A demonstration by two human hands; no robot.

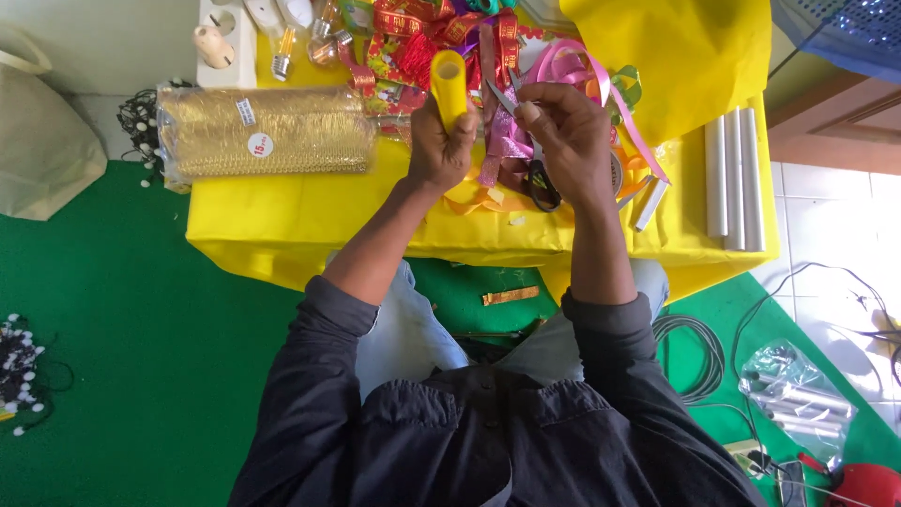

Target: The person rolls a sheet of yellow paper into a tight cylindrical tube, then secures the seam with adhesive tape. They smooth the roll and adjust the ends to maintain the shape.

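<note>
Two hands over the yellow tabletop (282, 225). Left hand (439, 141): grip closed round 1 yellow tube (450, 86), held upright at centre. Right hand (570, 141): grip closed on 1 pair of scissors (537, 174), black handles near the palm, blades pointing far-left at a pink glitter ribbon strip (499, 141) hanging btw. the hands. 3 grey tubes (734, 178) lie side by side at right. 1 clear pkg of gold ribbon (267, 131) at left, w/ round white sticker and small white label. Red-gold ribbon heap (413, 42) at far edge.

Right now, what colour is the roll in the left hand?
Yellow; the roll in the left hand shows best in the head view.
</note>
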